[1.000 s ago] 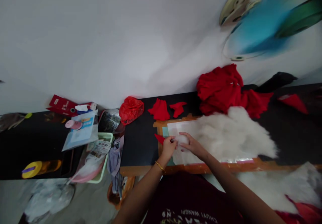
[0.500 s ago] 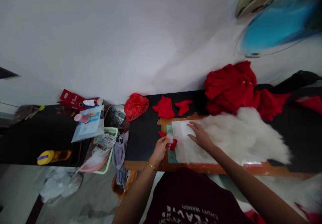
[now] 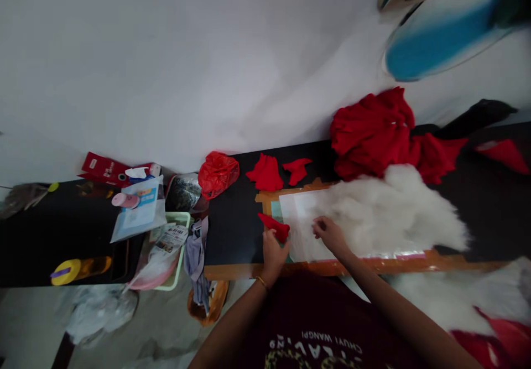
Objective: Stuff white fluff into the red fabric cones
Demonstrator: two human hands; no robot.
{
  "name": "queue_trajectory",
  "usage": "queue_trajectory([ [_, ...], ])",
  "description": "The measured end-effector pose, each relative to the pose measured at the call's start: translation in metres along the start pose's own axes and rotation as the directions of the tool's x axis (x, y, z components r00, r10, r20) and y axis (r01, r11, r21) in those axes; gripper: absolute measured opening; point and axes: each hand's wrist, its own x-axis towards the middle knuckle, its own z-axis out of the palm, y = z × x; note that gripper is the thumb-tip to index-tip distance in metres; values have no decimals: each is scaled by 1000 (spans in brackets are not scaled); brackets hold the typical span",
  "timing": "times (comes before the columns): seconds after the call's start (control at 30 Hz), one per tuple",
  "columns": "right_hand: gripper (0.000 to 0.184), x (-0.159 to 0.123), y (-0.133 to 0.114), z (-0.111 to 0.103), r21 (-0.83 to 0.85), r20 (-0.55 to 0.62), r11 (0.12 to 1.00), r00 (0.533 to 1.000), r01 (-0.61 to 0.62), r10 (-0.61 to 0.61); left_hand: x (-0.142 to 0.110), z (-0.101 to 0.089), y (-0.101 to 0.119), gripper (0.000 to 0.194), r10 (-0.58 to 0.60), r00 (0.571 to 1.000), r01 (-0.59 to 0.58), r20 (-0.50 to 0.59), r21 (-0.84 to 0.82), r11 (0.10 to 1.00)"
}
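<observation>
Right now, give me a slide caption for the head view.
Left hand gripping a small red cloth piece, right hand near a mound of white fluff.

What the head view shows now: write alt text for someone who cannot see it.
A person's left hand holds a small red cloth piece at a dark table; the right hand, fingers curled, is over a white sheet, beside a heap of white fluff. Red fabric is piled behind the fluff.

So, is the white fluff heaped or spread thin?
Heaped: the fluff bulges in thick, lumpy tufts, and its top hides part of the red cloth behind it.
</observation>
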Motion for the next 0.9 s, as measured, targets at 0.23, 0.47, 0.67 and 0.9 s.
queue_trajectory([
  [0.23,21,-19,-6,20,134,118,988,991,-75,59,26,18,8,32,161,987,-156,-25,146,977],
  [0.47,22,-25,-12,47,156,265,986,964,-61,18,39,2,25,29,201,976,-208,83,97,973],
  [0.67,35,-14,-19,48,86,77,993,993,85,-92,30,1,45,24,237,947,-267,216,119,956],
  [0.9,10,-21,-26,58,150,58,974,982,172,-182,19,0,69,17,293,936,-325,196,158,932],
])
